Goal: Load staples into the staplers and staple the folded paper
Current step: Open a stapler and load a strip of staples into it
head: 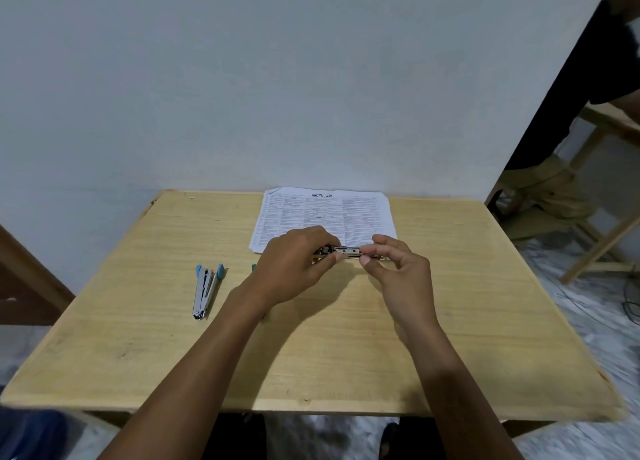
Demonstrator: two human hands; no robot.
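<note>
Head view: at table (311, 355) centre, the left hand (294, 269) and right hand (398, 272) pinch a metal stapler (346, 251) between fingertips, other fingers loosely spread. Printed paper (325, 213) lies at twelve o'clock, a second, blue-tipped stapler (205, 291) at nine o'clock, splayed open.

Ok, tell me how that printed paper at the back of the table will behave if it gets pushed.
The paper lies flat and thin, so it would probably slide easily on the smooth table rather than resist. It looks like several sheets, so they may fan apart. One far corner already curls, suggesting it is floppy and creases easily.
</note>
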